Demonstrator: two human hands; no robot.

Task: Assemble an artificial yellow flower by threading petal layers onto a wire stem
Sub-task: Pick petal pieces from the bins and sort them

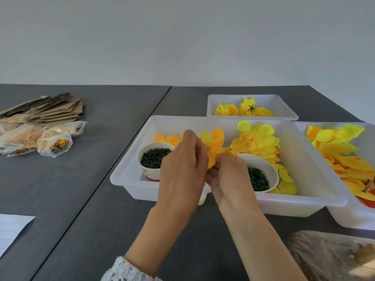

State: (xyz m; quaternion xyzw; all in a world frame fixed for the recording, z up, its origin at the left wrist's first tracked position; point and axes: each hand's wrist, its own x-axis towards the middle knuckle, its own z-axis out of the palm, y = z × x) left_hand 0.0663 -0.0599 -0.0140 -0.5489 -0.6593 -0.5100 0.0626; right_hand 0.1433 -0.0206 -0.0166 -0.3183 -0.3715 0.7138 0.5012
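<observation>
Holding a yellow-orange petal layer [213, 148] up over the big white tray [129, 175], between both hands. Left hand [182, 169] curling its fingers in toward the layer from the left, back of the hand facing the camera, fingertips hidden against the petals, so gripping or merely touching: cannot tell. Right hand [229, 175] pinching the layer's lower edge from below and the right, thumb and fingers curled round a folded petal. No wire stem showing; hidden by the hands or too thin to make out. Sitting in the big tray: a paper cup [150, 171] of small dark green pieces at the left, a bowl [269, 169] of dark green rings at the right just behind the right hand, loose orange petals [168, 138] at the back left, a heap of yellow petals [257, 140] at the right. Standing behind it, touching, a smaller tray [292, 116] holding finished yellow flowers [243, 109], one showing a green calyx. Lying just right of the big tray, a third tray [345, 218] of larger yellow and orange petals [345, 151]. Resting on the dark table [91, 189] well to the left: stacked cardboard [52, 110] and clear bags [40, 138] of yellow parts. Showing at the lower left edge, a sheet of paper [10, 230]. Wearing a white lace sleeve [125, 270] on the left arm.
</observation>
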